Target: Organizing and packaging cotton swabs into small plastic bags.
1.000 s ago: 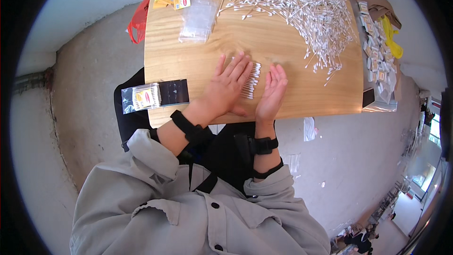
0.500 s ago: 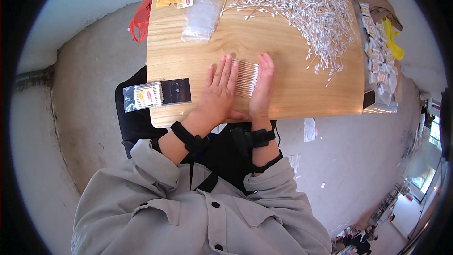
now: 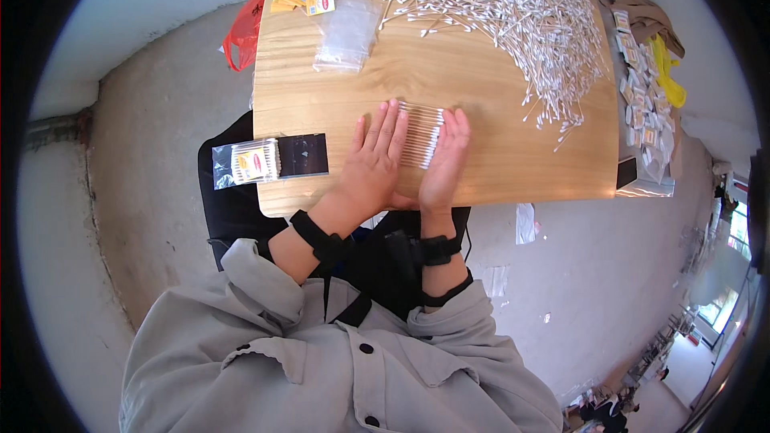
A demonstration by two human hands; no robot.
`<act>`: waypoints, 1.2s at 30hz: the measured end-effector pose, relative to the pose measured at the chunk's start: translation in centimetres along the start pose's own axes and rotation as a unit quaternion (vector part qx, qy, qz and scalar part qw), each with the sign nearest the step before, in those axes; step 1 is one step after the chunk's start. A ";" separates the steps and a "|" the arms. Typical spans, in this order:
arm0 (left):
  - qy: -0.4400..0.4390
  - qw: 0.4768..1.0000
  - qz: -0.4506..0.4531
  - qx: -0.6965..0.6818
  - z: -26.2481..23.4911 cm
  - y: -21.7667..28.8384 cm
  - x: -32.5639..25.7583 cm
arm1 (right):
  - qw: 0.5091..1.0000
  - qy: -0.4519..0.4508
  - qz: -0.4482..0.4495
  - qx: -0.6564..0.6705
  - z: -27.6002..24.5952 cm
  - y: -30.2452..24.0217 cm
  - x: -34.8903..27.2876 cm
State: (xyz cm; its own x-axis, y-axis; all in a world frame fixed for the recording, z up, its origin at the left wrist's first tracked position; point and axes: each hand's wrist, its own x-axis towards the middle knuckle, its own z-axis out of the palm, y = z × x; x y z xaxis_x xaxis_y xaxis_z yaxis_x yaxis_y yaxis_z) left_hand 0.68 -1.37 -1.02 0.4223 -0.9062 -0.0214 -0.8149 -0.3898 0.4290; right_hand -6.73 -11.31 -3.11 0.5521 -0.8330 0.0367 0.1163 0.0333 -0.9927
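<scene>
Since half a second ago both hands have slid slightly up the bench [image 3: 497, 168], keeping the row of cotton swabs [image 3: 420, 136] squeezed between them. Left hand [image 3: 373, 162] lies flat, fingers straight and together, at the row's 9 o'clock edge; right hand [image 3: 443, 162] stands on edge, fingers straight, against its 3 o'clock edge, neither curled around anything. Loose swab heap [image 3: 513, 16] sits at 1 o'clock, clear bags [image 3: 346, 22] at 11, filled packet [image 3: 255, 162] at 9.
</scene>
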 end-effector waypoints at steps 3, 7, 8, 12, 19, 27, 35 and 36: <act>0.026 0.999 0.002 -0.040 -0.4 -0.1 -0.4 | 0.995 0.030 0.024 0.094 -0.5 -0.3 0.0; 0.004 0.997 -0.076 0.017 -1.6 -1.0 -1.4 | 0.998 0.050 0.010 0.036 -1.4 -0.8 0.6; 0.002 0.997 -0.077 0.026 -1.7 -1.3 -1.4 | 0.999 0.044 -0.005 0.023 -1.3 -0.7 1.0; -0.023 0.996 -0.065 0.057 -1.1 -0.9 -0.4 | 0.999 0.029 -0.001 -0.034 -1.5 0.0 2.8; -0.019 0.994 -0.052 0.092 -1.3 -1.5 1.2 | 0.999 -0.018 0.014 -0.031 0.0 0.6 2.5; -0.007 0.996 -0.024 0.086 -1.7 -2.6 2.2 | 0.996 -0.009 -0.018 -0.084 0.1 1.3 4.5; 0.024 0.998 -0.061 0.020 -1.9 -1.0 -0.1 | 0.994 0.079 0.021 0.068 -1.1 -0.4 2.9; 0.023 0.998 -0.061 0.018 -1.7 -0.3 -0.5 | 0.994 0.080 0.022 0.066 -1.5 -0.4 2.5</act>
State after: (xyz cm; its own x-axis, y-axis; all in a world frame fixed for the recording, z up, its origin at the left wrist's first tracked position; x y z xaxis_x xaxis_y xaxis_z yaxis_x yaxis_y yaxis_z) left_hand 1.37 -0.48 0.40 0.5356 -0.8439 -0.0297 -0.7698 -0.5024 0.3936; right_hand -6.61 -14.20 -2.79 0.4224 -0.9057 -0.0362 0.2075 0.1355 -0.9688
